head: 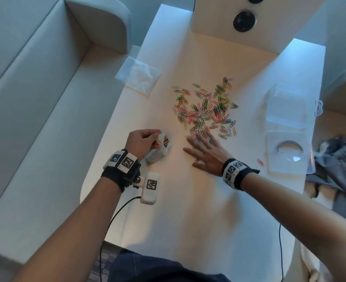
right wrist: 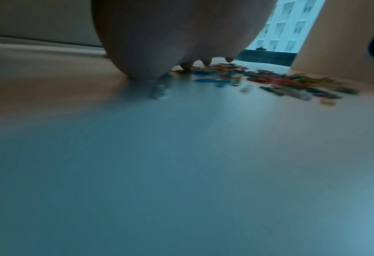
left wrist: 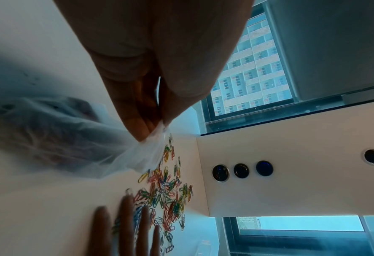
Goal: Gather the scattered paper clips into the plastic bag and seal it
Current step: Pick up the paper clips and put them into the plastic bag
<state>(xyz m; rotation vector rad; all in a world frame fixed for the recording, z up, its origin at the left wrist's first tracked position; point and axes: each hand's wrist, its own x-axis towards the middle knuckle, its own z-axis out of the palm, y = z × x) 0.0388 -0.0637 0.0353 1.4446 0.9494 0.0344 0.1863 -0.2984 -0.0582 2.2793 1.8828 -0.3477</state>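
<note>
right hand (head: 206,153) flat, fingers spread on the near paper clips (head: 205,107)

rake toward the plastic bag (head: 160,148) pinched by left hand (head: 142,142); mouth probably open, blurry.

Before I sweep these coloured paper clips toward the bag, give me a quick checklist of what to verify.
1. Left hand pinches the thin clear plastic bag: ok.
2. Bag mouth open toward the clips: cannot tell.
3. Right hand flat, fingers spread on the near edge of the coloured paper clips: ok.
4. All clips within the sweep: not ok, a single red clip lies apart by the clear plastic case.
5. White table between hand and bag unobstructed: ok.
</note>
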